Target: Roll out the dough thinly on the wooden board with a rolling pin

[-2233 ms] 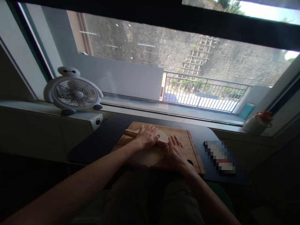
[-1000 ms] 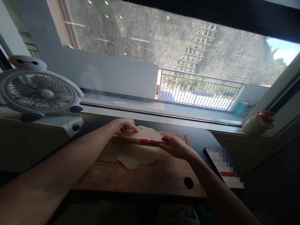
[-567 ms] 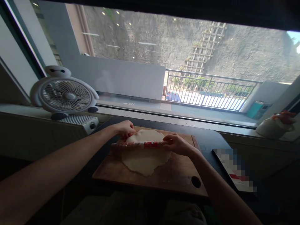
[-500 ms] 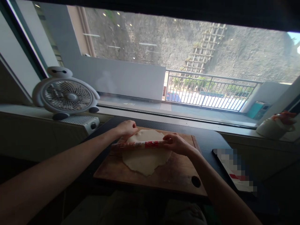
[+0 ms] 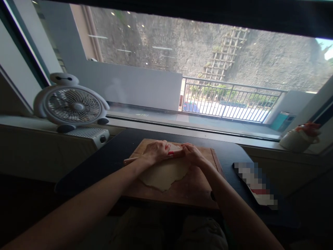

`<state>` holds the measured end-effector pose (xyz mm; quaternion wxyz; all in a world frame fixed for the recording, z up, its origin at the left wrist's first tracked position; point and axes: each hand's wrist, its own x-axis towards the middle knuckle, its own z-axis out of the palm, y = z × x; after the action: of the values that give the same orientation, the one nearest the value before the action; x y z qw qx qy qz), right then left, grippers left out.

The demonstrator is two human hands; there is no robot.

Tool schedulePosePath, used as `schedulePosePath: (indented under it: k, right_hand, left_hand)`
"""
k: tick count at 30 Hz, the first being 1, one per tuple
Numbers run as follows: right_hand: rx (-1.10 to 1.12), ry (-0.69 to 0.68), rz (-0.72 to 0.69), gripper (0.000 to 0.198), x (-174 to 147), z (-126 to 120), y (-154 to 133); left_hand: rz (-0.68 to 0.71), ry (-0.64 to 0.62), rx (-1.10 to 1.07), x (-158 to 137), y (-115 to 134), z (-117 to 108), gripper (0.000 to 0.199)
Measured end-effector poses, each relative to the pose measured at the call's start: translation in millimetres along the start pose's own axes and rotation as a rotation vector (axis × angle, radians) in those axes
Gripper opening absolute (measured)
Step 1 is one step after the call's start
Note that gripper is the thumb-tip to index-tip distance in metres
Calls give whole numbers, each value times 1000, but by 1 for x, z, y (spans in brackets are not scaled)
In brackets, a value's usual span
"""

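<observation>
Item: flat sheet of dough (image 5: pixel 164 173), pale, irregular in outline, laid on a wooden board (image 5: pixel 197 189) that rests on a dark table (image 5: pixel 229 154) below a window. Across the far part of the dough a thin rolling pin (image 5: pixel 170 153) is laid crosswise; a red band is seen between the hands, and its bare wooden end is seen projecting to the left, past the dough's edge. The left hand (image 5: pixel 156 151) is pressed palm-down on the pin, fingers extended and held close together, not curled round it. The right hand (image 5: pixel 191 154) is set just beside it on the pin's other portion, fingers likewise flat and together; whether the pin's right end is covered or gripped cannot be told. Step in hand, as judged: the dough is being rolled out thin, the pin being near the far end of a stroke. Next move, as judged: even downward pressure from both palms and a roll back toward the near, ragged edge are called for, care being taken that the sheet is not dragged or creased. Adjacent: a white fan (image 5: pixel 71 104) on the sill at left; a phone (image 5: pixel 256 184) on the table at right; a small white jug (image 5: pixel 296 138) on the sill at far right.
</observation>
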<state>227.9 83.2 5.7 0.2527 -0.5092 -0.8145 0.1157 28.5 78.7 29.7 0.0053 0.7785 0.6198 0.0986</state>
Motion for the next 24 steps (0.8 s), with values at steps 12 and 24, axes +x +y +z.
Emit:
schedulePosePath:
  k: [12,24]
  right_hand:
    - [-276,55,93,42,-80,-20,-34]
    - [-272,25,306,45,62,10,2]
  left_hand:
    - [164,-83,-14,-47,27,13,55]
    - [-77,-32,7,58,5,18,54]
